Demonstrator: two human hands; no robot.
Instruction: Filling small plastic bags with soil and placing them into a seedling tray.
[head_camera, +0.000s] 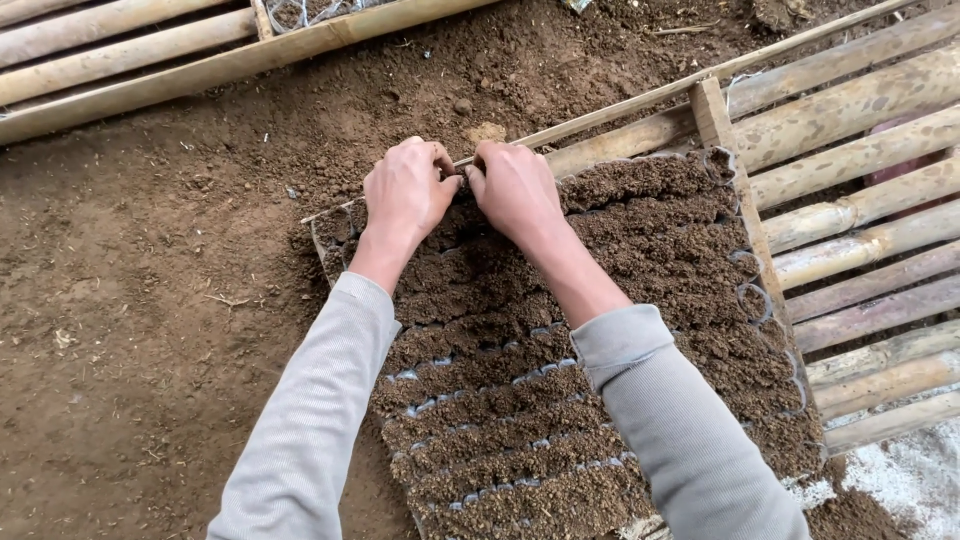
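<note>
A seedling tray (752, 300) of thin dark plastic cells, filled and heaped with brown soil, lies across a bamboo slat frame. My left hand (405, 195) and my right hand (515, 188) meet at the tray's far edge, fingers curled down and pressed against the soil and rim. Whether the fingers pinch anything is hidden under the knuckles. Both arms wear grey long sleeves and reach over the tray from the near side.
Loose brown soil (150, 280) covers the ground left of and beyond the tray. Bamboo slats (870, 200) run on the right. More bamboo poles (120, 55) lie at the top left. A pale patch (910, 475) sits at the lower right.
</note>
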